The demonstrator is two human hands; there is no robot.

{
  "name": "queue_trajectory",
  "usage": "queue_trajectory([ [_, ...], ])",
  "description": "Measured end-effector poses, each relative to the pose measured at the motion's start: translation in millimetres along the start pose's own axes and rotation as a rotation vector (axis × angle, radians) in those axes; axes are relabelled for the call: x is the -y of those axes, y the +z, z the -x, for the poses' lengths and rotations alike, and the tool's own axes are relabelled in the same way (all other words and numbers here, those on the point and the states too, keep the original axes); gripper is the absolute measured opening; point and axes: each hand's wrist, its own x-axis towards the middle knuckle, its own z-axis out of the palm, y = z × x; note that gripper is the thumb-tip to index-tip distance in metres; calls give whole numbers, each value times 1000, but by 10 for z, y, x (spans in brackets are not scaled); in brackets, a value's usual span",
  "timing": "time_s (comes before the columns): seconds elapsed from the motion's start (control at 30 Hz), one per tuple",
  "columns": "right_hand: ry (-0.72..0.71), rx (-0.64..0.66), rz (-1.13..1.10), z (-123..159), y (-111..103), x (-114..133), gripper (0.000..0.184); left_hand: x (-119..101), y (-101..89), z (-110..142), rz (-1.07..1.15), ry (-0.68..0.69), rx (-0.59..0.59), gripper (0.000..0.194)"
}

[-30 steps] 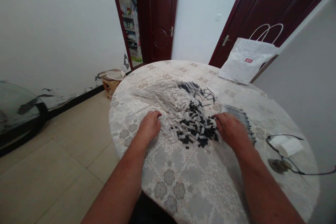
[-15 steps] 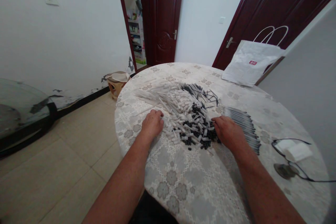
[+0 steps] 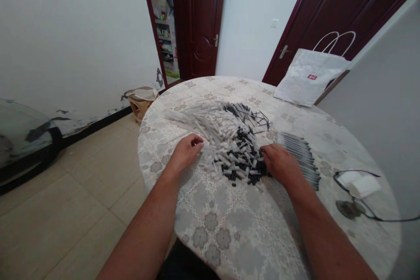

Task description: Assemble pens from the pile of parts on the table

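My left hand (image 3: 187, 152) is at the left edge of a heap of small parts, its fingers curled in toward the thumb. Whatever its fingertips may hold is too small to make out. On the heap's right side, my right hand (image 3: 280, 161) has its fingers pinched together beside the black caps (image 3: 254, 179); what lies between them is hidden. Short whitish tubes (image 3: 226, 124) fill the middle of the heap, with long clear tubes (image 3: 183, 116) fanned out at the left. Thin dark rods, like pen refills (image 3: 244, 113), lie at the back. Close by my right wrist is a row of dark-tipped clear pens (image 3: 300, 153).
The round table has a patterned cloth (image 3: 229, 232). Eyeglasses (image 3: 370, 214), folded white tissue (image 3: 364, 185) and a dark round object (image 3: 348, 209) lie at the right. A white paper bag (image 3: 308, 76) stands at the back right. A wooden stool (image 3: 139, 107) is beyond the table's left edge.
The whole view has shifted slightly. My left hand has turned a little, so more of the curl between thumb and forefinger shows. My right hand stays by the black caps.
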Motion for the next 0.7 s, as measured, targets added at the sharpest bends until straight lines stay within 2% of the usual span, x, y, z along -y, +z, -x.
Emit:
queue_trajectory([
  [0.2, 12, -3, -15, -7, 1, 11, 23, -91, -16, -9, 323, -76, -124, 34],
  [0.4, 15, -10, -28, 2, -25, 15, 24, -104, -6, -46, 504, 4, -267, 24],
  [0.5, 46, -48, -45, 13, -60, -45, 24, -153, 1, -28, 481, 95, -341, 22],
  [0.63, 135, -128, -51, 29, -87, -163, 25, -192, 18, 22, 281, 233, -451, 21],
  [0.7, 163, -142, -58, 34, -80, -213, 26, -193, 32, 41, 169, 271, -463, 22],
])
